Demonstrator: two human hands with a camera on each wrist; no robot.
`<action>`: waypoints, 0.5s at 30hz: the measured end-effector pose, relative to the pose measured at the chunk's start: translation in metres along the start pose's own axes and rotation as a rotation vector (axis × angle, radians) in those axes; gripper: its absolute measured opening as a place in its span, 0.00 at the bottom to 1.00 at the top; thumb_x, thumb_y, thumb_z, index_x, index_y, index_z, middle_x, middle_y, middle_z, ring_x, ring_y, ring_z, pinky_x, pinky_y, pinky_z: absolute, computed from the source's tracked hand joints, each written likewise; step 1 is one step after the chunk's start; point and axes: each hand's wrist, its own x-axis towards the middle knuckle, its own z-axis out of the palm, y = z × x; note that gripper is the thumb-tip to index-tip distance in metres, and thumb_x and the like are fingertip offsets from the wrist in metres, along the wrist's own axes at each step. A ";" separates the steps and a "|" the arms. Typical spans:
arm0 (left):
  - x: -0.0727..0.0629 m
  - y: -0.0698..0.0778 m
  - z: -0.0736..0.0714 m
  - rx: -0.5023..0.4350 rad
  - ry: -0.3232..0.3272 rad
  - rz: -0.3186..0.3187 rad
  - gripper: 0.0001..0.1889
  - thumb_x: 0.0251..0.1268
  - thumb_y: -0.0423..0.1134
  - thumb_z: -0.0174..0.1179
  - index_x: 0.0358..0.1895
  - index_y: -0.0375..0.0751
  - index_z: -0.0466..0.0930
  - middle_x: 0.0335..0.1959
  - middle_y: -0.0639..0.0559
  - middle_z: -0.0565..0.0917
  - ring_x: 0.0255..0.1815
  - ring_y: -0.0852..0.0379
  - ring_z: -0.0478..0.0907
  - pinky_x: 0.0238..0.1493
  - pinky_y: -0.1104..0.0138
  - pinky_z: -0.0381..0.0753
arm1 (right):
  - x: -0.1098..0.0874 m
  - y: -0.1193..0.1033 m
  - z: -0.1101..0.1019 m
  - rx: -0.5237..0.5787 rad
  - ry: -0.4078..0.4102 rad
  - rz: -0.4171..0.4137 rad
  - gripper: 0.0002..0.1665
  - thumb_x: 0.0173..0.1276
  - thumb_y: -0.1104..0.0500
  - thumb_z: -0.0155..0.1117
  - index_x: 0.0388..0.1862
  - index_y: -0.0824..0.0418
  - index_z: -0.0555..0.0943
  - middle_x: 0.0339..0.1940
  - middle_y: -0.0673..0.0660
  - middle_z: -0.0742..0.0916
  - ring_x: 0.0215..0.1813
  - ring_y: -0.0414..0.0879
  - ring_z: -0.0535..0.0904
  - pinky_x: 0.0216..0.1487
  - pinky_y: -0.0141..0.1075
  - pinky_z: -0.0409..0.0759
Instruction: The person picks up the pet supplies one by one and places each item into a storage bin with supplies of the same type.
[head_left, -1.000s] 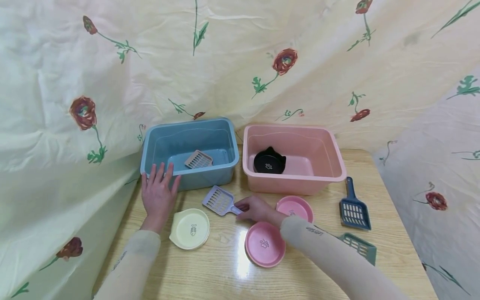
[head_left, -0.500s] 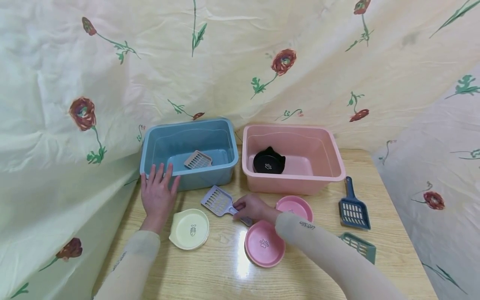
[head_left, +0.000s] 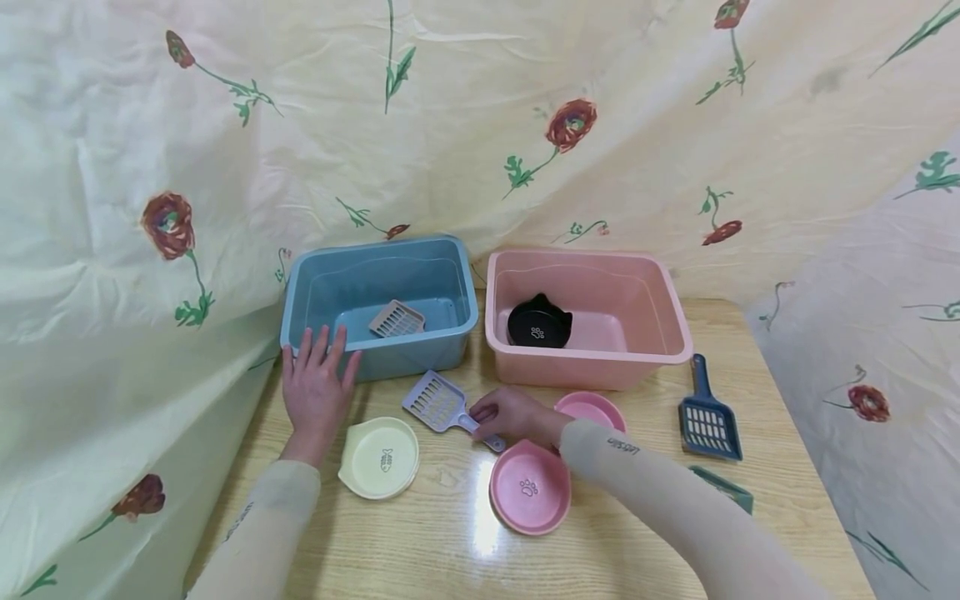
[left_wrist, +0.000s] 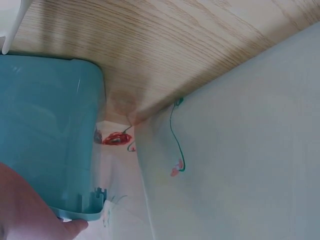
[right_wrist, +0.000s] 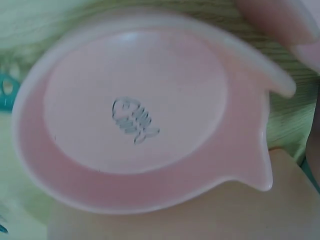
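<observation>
floral cloth (head_left: 450, 167) fills the upper frame; a wooden table (head_left: 375, 550), the lower. right of center stands a pink bin (head_left: 577, 368); left, a blue bin (head_left: 408, 358). the left hand (head_left: 317, 396), center left, rests on the blue bin's near rim, fingers straight and spread. low center is a paw-print pink dish (head_left: 530, 487). just above it, mid-frame, the right hand (head_left: 513, 414) pinches a lavender scoop (head_left: 453, 416) by its handle.

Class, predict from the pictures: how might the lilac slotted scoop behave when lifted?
The lilac scoop is probably light, since slots pierce its blade. Its moulded, plastic-like look suggests stiffness. With the right hand at its handle, the wide blade may dip.
</observation>
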 end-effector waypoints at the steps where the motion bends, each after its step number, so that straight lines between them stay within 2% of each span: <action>1: 0.000 0.000 0.000 0.002 -0.006 -0.002 0.29 0.75 0.51 0.67 0.74 0.46 0.79 0.72 0.38 0.80 0.79 0.36 0.69 0.83 0.38 0.56 | -0.001 -0.001 -0.001 -0.017 -0.005 0.006 0.29 0.64 0.56 0.83 0.62 0.63 0.86 0.56 0.55 0.92 0.56 0.45 0.89 0.63 0.41 0.86; 10: 0.000 0.001 -0.001 0.010 -0.013 -0.006 0.29 0.76 0.52 0.66 0.75 0.46 0.79 0.72 0.38 0.80 0.78 0.35 0.71 0.83 0.38 0.57 | -0.004 -0.006 -0.011 -0.243 -0.043 -0.051 0.36 0.64 0.52 0.83 0.69 0.60 0.83 0.65 0.54 0.89 0.65 0.48 0.86 0.69 0.45 0.82; 15: 0.000 0.000 -0.001 0.003 0.001 0.003 0.29 0.76 0.51 0.66 0.74 0.46 0.79 0.71 0.37 0.81 0.78 0.35 0.71 0.82 0.37 0.57 | -0.004 -0.006 -0.012 -0.358 -0.047 -0.139 0.40 0.65 0.49 0.83 0.72 0.59 0.81 0.71 0.55 0.85 0.72 0.51 0.81 0.74 0.46 0.78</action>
